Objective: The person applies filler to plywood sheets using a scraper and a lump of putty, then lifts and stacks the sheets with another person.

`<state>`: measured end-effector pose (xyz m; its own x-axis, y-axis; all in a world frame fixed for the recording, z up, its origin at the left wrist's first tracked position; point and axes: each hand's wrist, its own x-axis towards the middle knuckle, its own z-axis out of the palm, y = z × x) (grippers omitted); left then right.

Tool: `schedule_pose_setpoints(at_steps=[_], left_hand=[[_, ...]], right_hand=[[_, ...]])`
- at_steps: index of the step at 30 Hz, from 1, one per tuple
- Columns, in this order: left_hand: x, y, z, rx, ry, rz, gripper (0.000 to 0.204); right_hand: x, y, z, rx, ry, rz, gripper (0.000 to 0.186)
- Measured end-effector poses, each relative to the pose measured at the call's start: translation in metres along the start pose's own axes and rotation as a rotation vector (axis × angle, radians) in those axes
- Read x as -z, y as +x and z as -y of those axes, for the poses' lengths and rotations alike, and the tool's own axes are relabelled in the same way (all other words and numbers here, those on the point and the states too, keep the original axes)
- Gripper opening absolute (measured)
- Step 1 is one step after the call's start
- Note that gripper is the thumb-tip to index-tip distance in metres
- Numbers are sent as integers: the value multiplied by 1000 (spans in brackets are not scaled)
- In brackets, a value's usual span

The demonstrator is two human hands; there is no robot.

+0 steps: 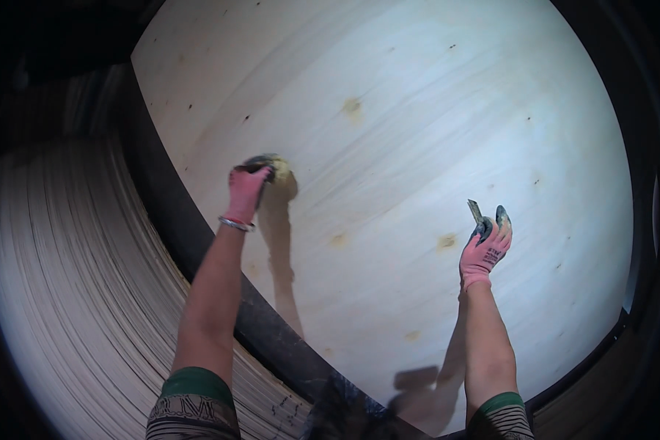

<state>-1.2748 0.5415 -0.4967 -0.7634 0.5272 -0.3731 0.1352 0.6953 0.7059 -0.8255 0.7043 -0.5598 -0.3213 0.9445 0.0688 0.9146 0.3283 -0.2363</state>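
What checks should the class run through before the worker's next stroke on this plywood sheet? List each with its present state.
1. Left hand gloved and on the lump of putty: ok.
2. Right hand gripping the putty knife: ok, blade raised off the sheet.
3. Plywood sheet lying flat on the stack of sheets: cannot tell.
4. Filled patches smoothed level: cannot tell, they show only as yellowish spots.
5. Small dark knots filled: not ok, several show bare.
6. Enough putty left in the lump: cannot tell.
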Motion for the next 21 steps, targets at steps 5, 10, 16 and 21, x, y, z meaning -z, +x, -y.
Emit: schedule_pose_setpoints(at_steps=[5,10,16,21], left_hand=[[45,79,38,-47,75,-260,20],[37,147,36,-141,-19,-298,19],[9,119,12,-287,628,-428,19],[10,50,25,-64,196,53,35]], right_hand=[[0,1,-4,49,0,-32,43],[-3,-2,1,54,18,-51,43],[4,2,2,94,38,-61,43],[-1,-5,-9,89,-11,-59,43]])
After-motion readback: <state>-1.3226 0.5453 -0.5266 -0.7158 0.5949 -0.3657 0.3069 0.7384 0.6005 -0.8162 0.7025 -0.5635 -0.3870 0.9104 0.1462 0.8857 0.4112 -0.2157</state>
